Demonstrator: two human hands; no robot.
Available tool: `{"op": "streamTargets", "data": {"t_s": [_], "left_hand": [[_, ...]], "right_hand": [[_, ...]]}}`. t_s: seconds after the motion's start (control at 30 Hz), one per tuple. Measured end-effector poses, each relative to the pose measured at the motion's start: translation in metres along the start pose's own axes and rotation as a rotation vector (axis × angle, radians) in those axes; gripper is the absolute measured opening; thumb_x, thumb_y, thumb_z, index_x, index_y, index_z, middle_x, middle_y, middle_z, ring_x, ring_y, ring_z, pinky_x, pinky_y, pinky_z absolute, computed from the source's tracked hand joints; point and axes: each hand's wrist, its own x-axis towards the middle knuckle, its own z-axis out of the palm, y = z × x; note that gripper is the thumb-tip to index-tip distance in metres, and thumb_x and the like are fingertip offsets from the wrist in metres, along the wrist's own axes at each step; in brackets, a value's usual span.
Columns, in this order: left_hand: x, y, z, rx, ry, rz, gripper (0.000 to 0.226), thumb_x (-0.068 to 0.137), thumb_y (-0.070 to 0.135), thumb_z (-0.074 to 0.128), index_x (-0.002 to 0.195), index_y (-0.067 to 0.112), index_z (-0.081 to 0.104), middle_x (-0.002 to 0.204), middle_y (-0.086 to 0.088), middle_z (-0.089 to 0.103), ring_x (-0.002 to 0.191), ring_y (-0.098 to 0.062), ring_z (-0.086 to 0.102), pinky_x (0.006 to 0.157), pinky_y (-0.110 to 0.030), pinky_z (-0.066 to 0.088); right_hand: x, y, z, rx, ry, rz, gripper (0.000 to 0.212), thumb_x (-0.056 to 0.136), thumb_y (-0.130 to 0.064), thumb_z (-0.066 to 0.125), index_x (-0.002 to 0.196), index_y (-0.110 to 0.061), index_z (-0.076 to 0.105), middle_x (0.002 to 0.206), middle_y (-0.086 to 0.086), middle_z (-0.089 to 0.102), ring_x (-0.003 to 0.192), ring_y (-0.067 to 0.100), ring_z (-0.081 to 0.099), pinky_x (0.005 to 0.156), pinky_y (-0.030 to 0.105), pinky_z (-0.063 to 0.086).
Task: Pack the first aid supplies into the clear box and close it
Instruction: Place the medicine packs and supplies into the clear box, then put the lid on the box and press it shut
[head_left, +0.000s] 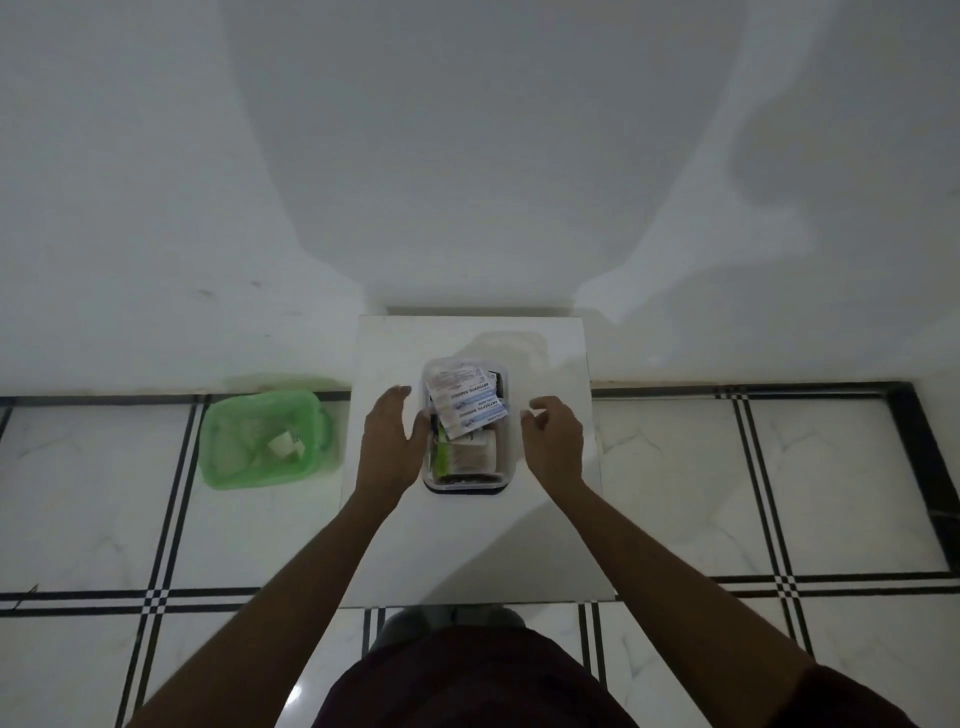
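Note:
The clear box (501, 470) stands in the middle of a small white table (395, 545), with a dark rim at its base. Inside lie white bandage packets (467, 408) with blue print on top, and a green item and brownish packets below. I cannot tell whether a clear lid covers the box. My left hand (389, 441) rests against the box's left side, fingers spread. My right hand (553, 441) hovers just right of the box with fingers loosely curled, holding nothing.
A green plastic basket (234, 467) with a small white item inside sits on the tiled floor left of the table. A white wall rises right behind the table. The floor has black-striped tile lines on both sides.

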Motion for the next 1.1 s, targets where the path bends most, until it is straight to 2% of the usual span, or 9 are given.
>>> {"op": "streamTargets", "data": {"t_s": [0.07,0.17,0.27,0.53,0.67,0.8,0.93,1.03,1.1], "left_hand": [[0.000,-0.004,0.000,-0.150,-0.170,-0.224,0.042,0.092,0.027,0.052,0.130,0.009,0.052,0.129,-0.016,0.059,0.115,-0.034,0.058,0.099,-0.050,0.047],[0.000,-0.006,-0.002,-0.227,-0.330,-0.298,0.026,0.089,0.019,0.046,0.108,0.014,0.063,0.102,-0.020,0.069,0.095,-0.041,0.066,0.078,-0.057,0.056],[0.000,-0.001,-0.002,-0.204,-0.322,-0.295,0.030,0.091,0.014,0.049,0.120,0.009,0.058,0.100,-0.013,0.067,0.092,-0.037,0.068,0.074,-0.054,0.058],[-0.001,-0.004,-0.023,-0.214,-0.241,-0.272,0.018,0.086,0.002,0.056,0.103,-0.001,0.060,0.089,-0.020,0.065,0.071,-0.033,0.064,0.049,-0.033,0.059],[-0.013,-0.014,-0.038,-0.293,-0.142,-0.294,0.016,0.087,-0.001,0.055,0.101,0.003,0.060,0.087,-0.020,0.066,0.071,-0.031,0.062,0.047,-0.026,0.057],[-0.019,-0.019,-0.049,-0.359,-0.074,-0.317,0.017,0.088,-0.001,0.056,0.100,0.011,0.059,0.088,-0.019,0.066,0.073,-0.031,0.062,0.047,-0.024,0.057],[-0.016,-0.026,-0.050,-0.339,-0.087,-0.319,0.025,0.088,0.002,0.057,0.113,0.001,0.060,0.092,-0.021,0.067,0.074,-0.031,0.063,0.048,-0.024,0.057],[-0.014,-0.026,-0.045,-0.333,-0.102,-0.310,0.025,0.089,0.002,0.056,0.114,0.000,0.059,0.091,-0.020,0.066,0.073,-0.030,0.061,0.048,-0.024,0.056],[-0.014,-0.025,-0.040,-0.345,-0.119,-0.318,0.022,0.089,0.001,0.055,0.111,0.001,0.059,0.088,-0.019,0.064,0.073,-0.030,0.059,0.048,-0.024,0.055]], "right_hand": [[-0.005,0.015,0.002,-0.037,-0.056,0.051,0.019,0.088,-0.013,0.060,0.107,-0.008,0.062,0.098,0.012,0.067,0.087,0.025,0.064,0.074,0.027,0.048],[-0.011,0.031,0.011,-0.121,-0.187,0.087,0.024,0.086,-0.008,0.061,0.108,-0.002,0.064,0.106,0.017,0.067,0.097,0.028,0.063,0.076,0.025,0.043],[-0.011,0.033,0.016,-0.148,-0.254,0.149,0.024,0.087,-0.005,0.058,0.108,0.004,0.063,0.112,0.020,0.066,0.104,0.031,0.061,0.082,0.028,0.045],[-0.005,0.033,0.023,-0.249,-0.438,0.222,0.038,0.078,-0.027,0.074,0.101,0.000,0.061,0.101,0.014,0.065,0.094,0.031,0.063,0.071,0.030,0.046],[-0.007,0.036,0.035,-0.271,-0.406,0.237,0.039,0.078,-0.029,0.074,0.101,-0.003,0.057,0.099,0.013,0.063,0.093,0.030,0.062,0.072,0.033,0.048],[-0.005,0.039,0.039,-0.231,-0.390,0.282,0.016,0.082,-0.009,0.066,0.085,0.006,0.062,0.088,0.018,0.066,0.083,0.031,0.064,0.067,0.031,0.049],[-0.006,0.042,0.035,-0.176,-0.354,0.323,0.010,0.084,0.000,0.059,0.077,0.006,0.063,0.076,0.017,0.060,0.076,0.029,0.059,0.066,0.029,0.044],[-0.008,0.046,0.036,-0.115,-0.327,0.364,0.030,0.078,-0.007,0.068,0.054,-0.004,0.050,0.054,0.006,0.047,0.056,0.021,0.050,0.059,0.026,0.041],[-0.007,0.044,0.039,-0.057,-0.330,0.403,0.038,0.076,-0.017,0.074,0.050,-0.009,0.047,0.057,0.007,0.050,0.057,0.021,0.051,0.062,0.027,0.043]]}}
